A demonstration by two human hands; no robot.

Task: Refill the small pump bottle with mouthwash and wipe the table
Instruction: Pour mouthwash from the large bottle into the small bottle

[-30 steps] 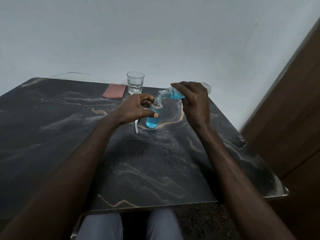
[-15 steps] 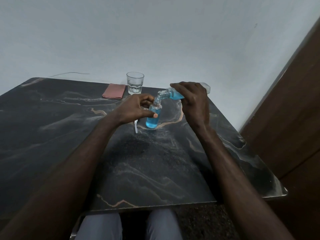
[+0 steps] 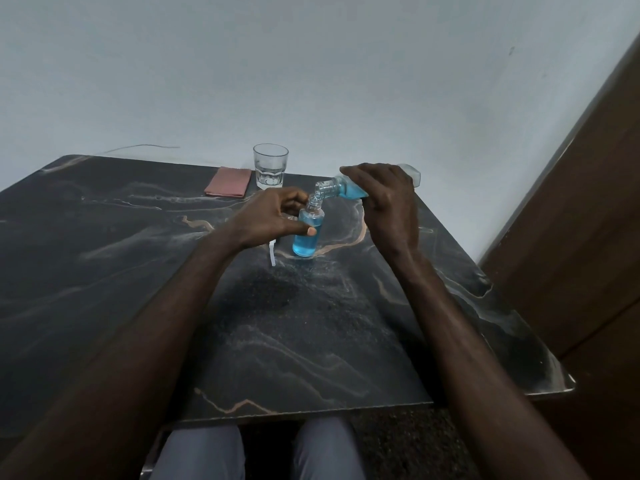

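A small clear bottle (image 3: 306, 235), mostly full of blue liquid, stands upright on the dark marble table (image 3: 138, 271). My left hand (image 3: 273, 216) grips it around the shoulder. My right hand (image 3: 384, 202) holds the larger mouthwash bottle (image 3: 341, 190) tipped on its side, its open neck right over the small bottle's mouth. The blue liquid in the large bottle sits near its neck. A white pump tube (image 3: 272, 253) lies on the table just left of the small bottle, partly hidden by my left hand.
A clear drinking glass (image 3: 270, 165) stands at the table's far edge, with a folded pink cloth (image 3: 228, 181) to its left. A brown wooden panel (image 3: 571, 220) rises on the right. My knees (image 3: 259, 452) show under the near edge.
The blue level in the small bottle has risen slightly. Both hands keep almost the same pose.
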